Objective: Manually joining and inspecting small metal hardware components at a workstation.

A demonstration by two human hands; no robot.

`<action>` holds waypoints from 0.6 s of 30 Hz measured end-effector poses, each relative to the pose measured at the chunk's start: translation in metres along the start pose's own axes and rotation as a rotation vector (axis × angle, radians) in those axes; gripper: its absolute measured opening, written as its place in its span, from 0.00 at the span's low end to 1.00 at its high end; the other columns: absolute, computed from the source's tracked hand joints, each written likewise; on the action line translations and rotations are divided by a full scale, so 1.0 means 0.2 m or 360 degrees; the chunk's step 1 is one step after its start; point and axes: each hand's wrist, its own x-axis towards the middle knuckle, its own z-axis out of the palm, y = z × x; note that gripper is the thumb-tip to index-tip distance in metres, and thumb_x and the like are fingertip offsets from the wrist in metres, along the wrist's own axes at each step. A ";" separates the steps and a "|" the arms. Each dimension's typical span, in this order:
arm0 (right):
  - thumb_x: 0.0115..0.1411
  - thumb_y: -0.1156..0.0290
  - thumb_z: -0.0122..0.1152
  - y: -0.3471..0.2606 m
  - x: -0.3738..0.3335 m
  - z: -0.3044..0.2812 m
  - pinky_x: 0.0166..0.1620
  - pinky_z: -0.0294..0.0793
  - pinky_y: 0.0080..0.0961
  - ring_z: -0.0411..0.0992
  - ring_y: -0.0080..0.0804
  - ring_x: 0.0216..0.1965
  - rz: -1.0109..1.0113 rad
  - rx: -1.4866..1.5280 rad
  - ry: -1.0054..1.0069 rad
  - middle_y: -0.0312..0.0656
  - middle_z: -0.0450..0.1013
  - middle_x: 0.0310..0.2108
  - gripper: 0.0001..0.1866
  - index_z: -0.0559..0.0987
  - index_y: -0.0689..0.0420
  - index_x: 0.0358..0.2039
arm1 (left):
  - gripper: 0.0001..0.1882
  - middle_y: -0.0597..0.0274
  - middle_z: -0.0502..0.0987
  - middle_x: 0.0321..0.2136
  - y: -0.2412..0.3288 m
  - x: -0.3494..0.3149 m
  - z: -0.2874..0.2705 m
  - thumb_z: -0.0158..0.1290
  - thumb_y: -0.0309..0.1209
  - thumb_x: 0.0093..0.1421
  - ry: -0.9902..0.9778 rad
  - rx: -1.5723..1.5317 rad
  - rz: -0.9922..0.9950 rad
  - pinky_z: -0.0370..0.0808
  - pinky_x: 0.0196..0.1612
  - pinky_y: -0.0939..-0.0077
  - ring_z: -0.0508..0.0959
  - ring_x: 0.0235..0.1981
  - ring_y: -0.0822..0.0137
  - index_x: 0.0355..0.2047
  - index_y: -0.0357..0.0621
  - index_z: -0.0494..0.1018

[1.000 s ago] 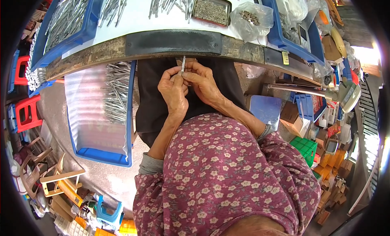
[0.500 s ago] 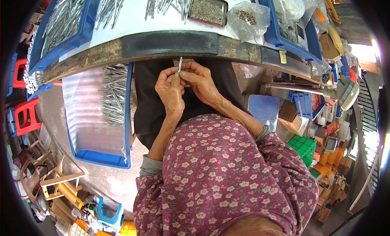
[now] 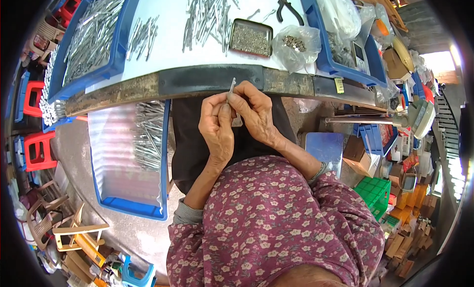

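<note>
Just in front of the table edge, my left hand (image 3: 217, 126) and my right hand (image 3: 256, 111) meet, fingers pinched together. Between them a slim silvery metal piece (image 3: 232, 84) points up past the fingertips. Its lower end is hidden by my thumbs, and its exact kind is too small to tell. On the white tabletop beyond lie a loose pile of similar slim metal pieces (image 3: 210, 20) and a smaller bunch (image 3: 143, 37). To their right are a shallow dark tin (image 3: 251, 38) of tiny metal parts and a clear plastic bag (image 3: 296, 57) with small brownish parts.
Blue bins flank the tabletop: a left bin (image 3: 116, 64) full of metal pieces, and a right bin (image 3: 328, 64) with bags. Black-handled pliers (image 3: 289, 10) lie at the far side. Below left, a lined blue tray (image 3: 131, 208) holds more metal pieces. Red stools (image 3: 39, 151) stand farther left.
The view has shifted, so the table sits lower and the pliers show more fully. Both hands keep their pinch on the metal piece, which now leans slightly more to the right.
</note>
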 end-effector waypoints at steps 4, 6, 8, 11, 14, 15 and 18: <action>0.52 0.75 0.54 -0.07 0.12 -0.03 0.20 0.63 0.26 0.66 0.36 0.17 -0.0574 -0.0635 0.0131 0.43 0.63 0.19 0.05 0.69 0.62 0.22 | 0.06 0.68 0.70 0.23 0.03 0.08 0.07 0.42 0.23 0.60 -0.0007 -0.0062 0.0083 0.61 0.23 0.92 0.65 0.22 0.85 0.36 0.34 0.64; 0.51 0.78 0.53 -0.05 0.18 -0.05 0.18 0.59 0.26 0.63 0.36 0.15 -0.0987 -0.0984 0.0241 0.42 0.61 0.16 0.05 0.70 0.63 0.21 | 0.06 0.65 0.71 0.26 0.01 0.12 0.08 0.42 0.23 0.60 -0.0028 0.0094 0.0127 0.65 0.27 0.91 0.68 0.25 0.82 0.36 0.33 0.64; 0.51 0.78 0.53 -0.06 0.22 -0.05 0.17 0.59 0.27 0.62 0.36 0.14 -0.1005 -0.1029 0.0264 0.42 0.61 0.15 0.06 0.69 0.63 0.20 | 0.06 0.66 0.71 0.23 0.01 0.15 0.09 0.41 0.23 0.60 -0.0025 0.0124 0.0153 0.65 0.27 0.91 0.67 0.24 0.83 0.36 0.33 0.64; 0.51 0.77 0.53 -0.08 0.26 -0.05 0.16 0.57 0.28 0.60 0.36 0.11 -0.0966 -0.1047 0.0324 0.42 0.59 0.12 0.08 0.67 0.62 0.17 | 0.06 0.66 0.71 0.22 0.00 0.20 0.12 0.41 0.24 0.60 0.0012 0.0241 0.0231 0.66 0.28 0.89 0.68 0.24 0.81 0.35 0.33 0.64; 0.50 0.77 0.53 -0.08 0.30 -0.05 0.15 0.57 0.30 0.61 0.39 0.11 -0.0855 -0.1011 0.0413 0.44 0.58 0.10 0.11 0.64 0.61 0.14 | 0.06 0.64 0.72 0.26 -0.01 0.25 0.14 0.41 0.23 0.60 0.0013 0.0350 0.0297 0.67 0.31 0.88 0.69 0.28 0.80 0.35 0.32 0.64; 0.49 0.76 0.54 -0.07 0.32 -0.05 0.16 0.59 0.31 0.63 0.41 0.12 -0.0784 -0.1004 0.0455 0.45 0.59 0.10 0.13 0.63 0.60 0.12 | 0.06 0.63 0.71 0.28 -0.02 0.26 0.15 0.42 0.23 0.60 -0.0010 0.0372 0.0294 0.67 0.33 0.89 0.69 0.30 0.80 0.35 0.32 0.63; 0.49 0.76 0.53 -0.04 0.34 -0.04 0.15 0.58 0.31 0.63 0.42 0.11 -0.0636 -0.0907 0.0466 0.46 0.60 0.10 0.13 0.63 0.60 0.12 | 0.06 0.63 0.70 0.28 -0.03 0.30 0.15 0.42 0.23 0.60 -0.0023 0.0399 0.0278 0.67 0.33 0.89 0.69 0.30 0.79 0.35 0.32 0.64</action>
